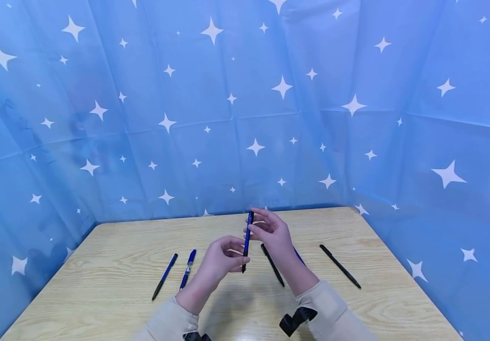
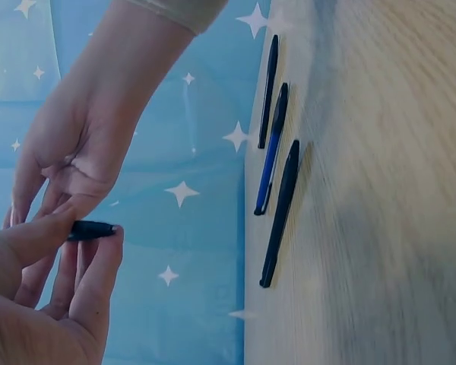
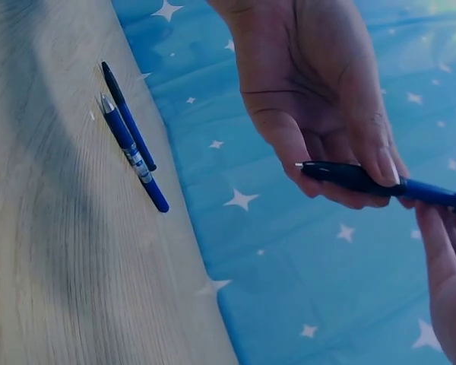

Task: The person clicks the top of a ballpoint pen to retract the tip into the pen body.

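Observation:
Both hands hold one pen (image 1: 248,237) above the table, with a blue barrel and a black front part. The left hand (image 1: 219,260) pinches the black grip between thumb and fingers. Higher up, near the clip end, the right hand (image 1: 273,233) grips the blue barrel. The pen stands nearly upright in the head view, its point downward. In the right wrist view the pen (image 3: 349,176) shows a small bright tip poking out past the left fingers. Only the dark front end (image 2: 91,230) shows in the left wrist view; fingers hide the rest.
On the wooden table (image 1: 112,255), a blue-and-black pen (image 1: 165,276) and a blue pen with a patterned band (image 1: 188,266) lie left. To the right lie a black pen (image 1: 273,266), a blue pen (image 2: 271,160) and another black pen (image 1: 340,266). A starry blue curtain (image 1: 245,123) surrounds the table's back.

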`<state>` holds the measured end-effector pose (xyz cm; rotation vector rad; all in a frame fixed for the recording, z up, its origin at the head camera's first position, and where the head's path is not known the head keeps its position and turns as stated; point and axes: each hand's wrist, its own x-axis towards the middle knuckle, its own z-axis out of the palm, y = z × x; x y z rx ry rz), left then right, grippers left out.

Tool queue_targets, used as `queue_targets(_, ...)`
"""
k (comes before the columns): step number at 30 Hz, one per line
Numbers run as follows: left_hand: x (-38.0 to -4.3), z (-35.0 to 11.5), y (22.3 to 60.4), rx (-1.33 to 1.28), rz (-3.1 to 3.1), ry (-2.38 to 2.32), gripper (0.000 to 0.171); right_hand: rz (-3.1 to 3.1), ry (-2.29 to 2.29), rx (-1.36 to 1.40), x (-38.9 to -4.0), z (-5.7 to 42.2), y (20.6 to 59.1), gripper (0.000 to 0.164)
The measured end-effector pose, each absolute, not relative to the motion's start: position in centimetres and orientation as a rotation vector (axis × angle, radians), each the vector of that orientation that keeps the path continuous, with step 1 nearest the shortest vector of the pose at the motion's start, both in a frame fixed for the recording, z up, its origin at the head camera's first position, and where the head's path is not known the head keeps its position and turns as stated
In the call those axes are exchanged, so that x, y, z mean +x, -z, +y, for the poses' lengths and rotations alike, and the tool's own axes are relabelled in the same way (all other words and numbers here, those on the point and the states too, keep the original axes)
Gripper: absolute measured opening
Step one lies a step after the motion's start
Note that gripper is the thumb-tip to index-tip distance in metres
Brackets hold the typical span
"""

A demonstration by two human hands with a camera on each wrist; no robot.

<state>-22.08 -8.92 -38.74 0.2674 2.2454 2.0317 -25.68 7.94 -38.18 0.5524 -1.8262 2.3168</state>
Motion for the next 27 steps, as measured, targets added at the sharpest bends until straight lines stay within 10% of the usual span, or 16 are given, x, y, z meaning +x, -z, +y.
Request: queue_targets(27, -20.8, -7.4, 38.4, 0.295, 2.35, -2.138, 0.026, -1.701, -2.323, 0.635, -24.9, 7.5, 37.6, 0.028)
